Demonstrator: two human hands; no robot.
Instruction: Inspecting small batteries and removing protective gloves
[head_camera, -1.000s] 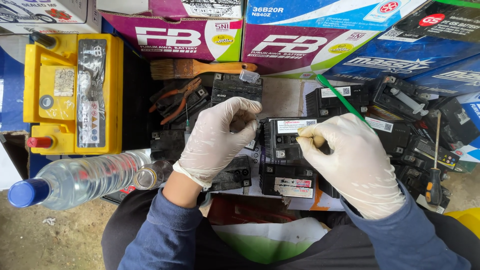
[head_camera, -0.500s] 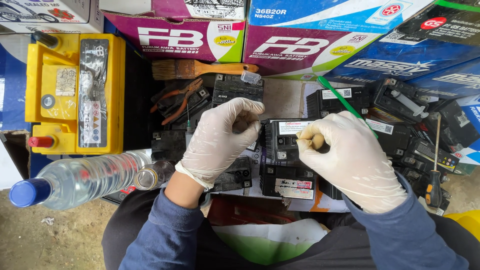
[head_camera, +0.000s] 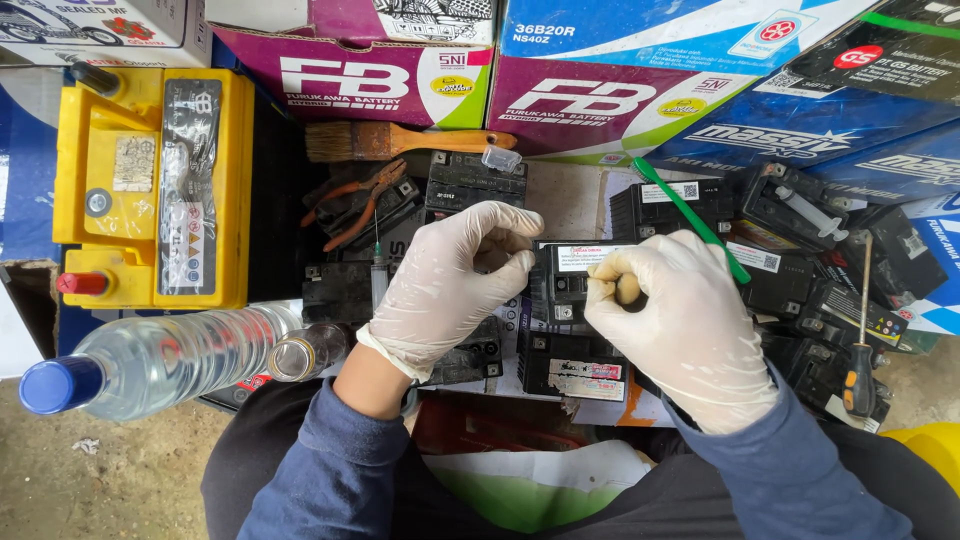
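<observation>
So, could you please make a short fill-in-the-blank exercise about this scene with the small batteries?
1. Both hands wear white ____.
2. The big battery at the left has a ____ case.
3. The paintbrush has a ____ handle.
4. The left hand and right hand rest on a small ____ battery.

Missing words: gloves; yellow; wooden; black

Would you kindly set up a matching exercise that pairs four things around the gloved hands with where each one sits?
Things:
1. yellow battery
2. paintbrush
3. clear bottle with blue cap
4. screwdriver

Places:
A. lying on its side at lower left
B. far right, among the small black batteries
C. upper left, with a red terminal cap
D. top centre, in front of the cardboard boxes

Pairs: 1-C, 2-D, 3-A, 4-B
</observation>
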